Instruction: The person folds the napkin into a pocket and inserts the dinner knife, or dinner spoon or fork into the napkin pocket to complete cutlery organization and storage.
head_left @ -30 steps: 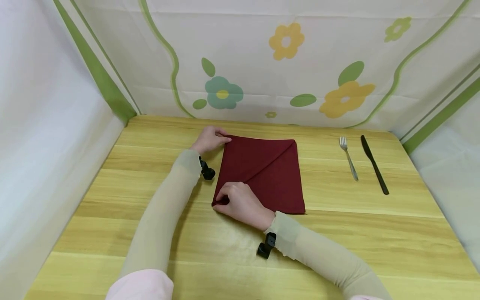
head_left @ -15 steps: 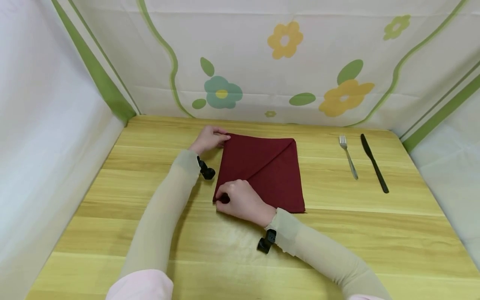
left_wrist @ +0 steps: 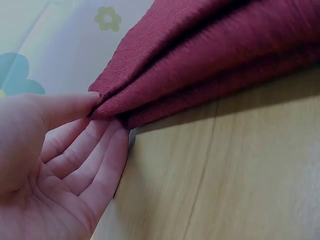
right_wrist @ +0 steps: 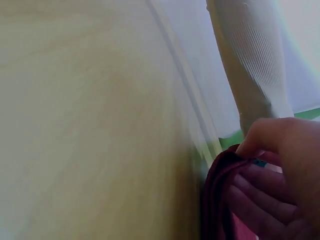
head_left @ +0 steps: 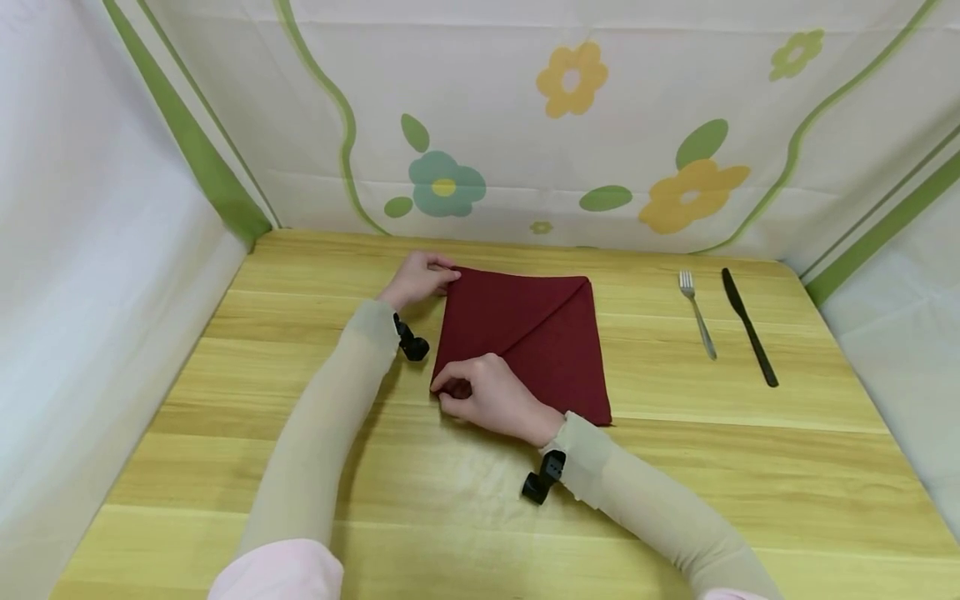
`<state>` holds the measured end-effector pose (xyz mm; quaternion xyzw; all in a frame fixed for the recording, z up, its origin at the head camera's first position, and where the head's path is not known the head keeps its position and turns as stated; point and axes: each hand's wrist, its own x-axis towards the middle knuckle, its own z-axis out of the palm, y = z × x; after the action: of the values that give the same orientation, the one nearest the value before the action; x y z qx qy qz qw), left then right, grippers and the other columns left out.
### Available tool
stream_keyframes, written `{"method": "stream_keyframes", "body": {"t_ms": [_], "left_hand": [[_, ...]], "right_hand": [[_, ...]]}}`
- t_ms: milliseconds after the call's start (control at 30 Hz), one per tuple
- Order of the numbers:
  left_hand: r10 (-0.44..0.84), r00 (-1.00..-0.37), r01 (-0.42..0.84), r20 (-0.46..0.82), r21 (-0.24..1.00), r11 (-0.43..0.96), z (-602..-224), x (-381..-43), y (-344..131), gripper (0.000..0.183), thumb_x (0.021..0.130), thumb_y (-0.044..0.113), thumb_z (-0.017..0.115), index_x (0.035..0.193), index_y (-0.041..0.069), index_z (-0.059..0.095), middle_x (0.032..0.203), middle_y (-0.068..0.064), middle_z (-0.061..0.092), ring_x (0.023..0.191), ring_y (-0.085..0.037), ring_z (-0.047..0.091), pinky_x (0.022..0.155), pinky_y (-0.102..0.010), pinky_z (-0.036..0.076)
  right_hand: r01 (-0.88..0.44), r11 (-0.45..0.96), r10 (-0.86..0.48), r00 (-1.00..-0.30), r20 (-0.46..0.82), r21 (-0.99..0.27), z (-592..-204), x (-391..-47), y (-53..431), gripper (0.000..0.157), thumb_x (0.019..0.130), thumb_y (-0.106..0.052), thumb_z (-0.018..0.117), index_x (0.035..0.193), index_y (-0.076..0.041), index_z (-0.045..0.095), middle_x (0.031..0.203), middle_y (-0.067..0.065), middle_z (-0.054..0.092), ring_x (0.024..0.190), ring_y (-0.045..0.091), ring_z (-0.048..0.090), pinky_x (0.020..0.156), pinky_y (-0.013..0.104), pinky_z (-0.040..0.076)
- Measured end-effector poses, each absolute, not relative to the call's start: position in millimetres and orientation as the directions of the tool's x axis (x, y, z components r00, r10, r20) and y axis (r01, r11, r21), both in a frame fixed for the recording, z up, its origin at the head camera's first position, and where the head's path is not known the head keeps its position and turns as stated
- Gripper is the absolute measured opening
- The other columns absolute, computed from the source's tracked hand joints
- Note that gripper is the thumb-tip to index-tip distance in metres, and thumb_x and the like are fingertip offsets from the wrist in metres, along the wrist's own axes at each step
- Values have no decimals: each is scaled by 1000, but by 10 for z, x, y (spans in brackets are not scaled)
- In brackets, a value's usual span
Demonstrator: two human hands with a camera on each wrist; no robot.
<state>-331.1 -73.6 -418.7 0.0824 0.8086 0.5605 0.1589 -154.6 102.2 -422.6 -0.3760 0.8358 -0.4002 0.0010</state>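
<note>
A dark red cloth napkin (head_left: 555, 358), folded to a square with a diagonal edge across its top, lies on the wooden table. My left hand (head_left: 418, 279) pinches its far left corner; in the left wrist view the thumb lies over the layered cloth (left_wrist: 170, 70) with the fingers (left_wrist: 107, 155) beneath. At the near left corner my right hand (head_left: 498, 396) pinches the napkin between thumb and fingers. The right wrist view shows the cloth layers (right_wrist: 217, 190) curving up into that grip. My right hand covers part of the napkin's near left area in the head view.
On the right side of the table (head_left: 645, 508) lie a silver fork (head_left: 699, 317) and a black knife (head_left: 750, 329), side by side and apart from the napkin. A white curtain (head_left: 510, 125) with printed flowers hangs behind the table's far edge.
My right hand has shifted slightly away from me and to the right, and the napkin's near left corner has come with it. The left hand stays almost still at the far corner.
</note>
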Motion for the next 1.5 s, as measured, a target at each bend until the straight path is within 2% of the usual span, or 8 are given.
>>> {"method": "stream_keyframes", "body": {"t_ms": [333, 633, 833, 967, 1067, 1233, 1367, 1500], "left_hand": [[349, -937, 73, -19, 966, 246, -3845, -3215, -809, 31, 102, 11, 63, 130, -2, 64, 109, -17, 68, 84, -23, 67, 86, -47, 56], [286, -956, 79, 59, 995, 60, -3264, -3082, -1019, 23, 101, 11, 61, 122, 5, 69, 105, -12, 62, 72, -20, 62, 66, -29, 56], [106, -991, 77, 84, 995, -65, -2584, -2816, -1220, 17, 97, 0, 62, 109, 3, 73, 97, -12, 64, 58, -16, 58, 53, -24, 53], [-21, -989, 146, 149, 982, 120, -2104, -2635, -1270, 20, 95, 2, 60, 108, 6, 74, 91, -10, 65, 58, -17, 58, 51, -22, 52], [-28, -986, 142, 162, 926, 349, -1928, -2636, -1164, 22, 97, 9, 58, 112, 9, 74, 93, -8, 64, 65, -18, 63, 57, -24, 55], [97, -994, 88, 43, 841, 534, -2157, -2857, -812, 24, 100, 18, 56, 116, 8, 70, 103, -10, 65, 75, -21, 69, 68, -29, 60], [186, -983, 90, -5, 863, 497, -2590, -3033, -540, 25, 101, 17, 57, 117, 3, 69, 110, -15, 66, 75, -24, 71, 69, -33, 61], [241, -970, 82, -21, 909, 410, -2927, -3097, -287, 23, 101, 15, 58, 116, 3, 71, 105, -14, 67, 74, -25, 71, 68, -34, 61]], "right_hand": [[-608, 280, -532, -743, 407, -743, -3823, -1370, 1138, 14, 83, 0, 72, 90, -12, 74, 81, -13, 68, 70, 0, 63, 62, 23, 56], [-634, 108, -445, -720, 533, -766, -3417, -1240, 1150, 19, 81, 5, 73, 88, -13, 70, 85, -4, 70, 69, 6, 67, 60, 27, 59], [-595, -72, -381, -725, 574, -800, -3209, -1187, 1004, 18, 79, 6, 71, 85, -10, 68, 83, 3, 69, 66, 16, 66, 58, 33, 57], [-571, -169, -314, -741, 593, -803, -3133, -1173, 922, 14, 78, 7, 70, 82, -6, 66, 82, 12, 69, 67, 22, 64, 61, 35, 56], [-523, -210, -280, -778, 563, -826, -3171, -1195, 938, 13, 78, 9, 72, 81, -2, 65, 82, 15, 67, 70, 24, 65, 66, 34, 59], [-400, -174, -243, -868, 433, -900, -3426, -1239, 1107, 14, 78, 12, 74, 79, 2, 64, 80, 11, 65, 72, 18, 67, 68, 30, 59], [-314, -95, -191, -926, 326, -945, -3668, -1216, 1319, 14, 78, 13, 74, 80, 4, 63, 79, 10, 65, 72, 17, 68, 69, 30, 60], [-254, -31, -134, -957, 256, -967, -3855, -1150, 1548, 14, 78, 14, 74, 80, 6, 63, 78, 10, 67, 71, 16, 68, 68, 28, 59]]}}
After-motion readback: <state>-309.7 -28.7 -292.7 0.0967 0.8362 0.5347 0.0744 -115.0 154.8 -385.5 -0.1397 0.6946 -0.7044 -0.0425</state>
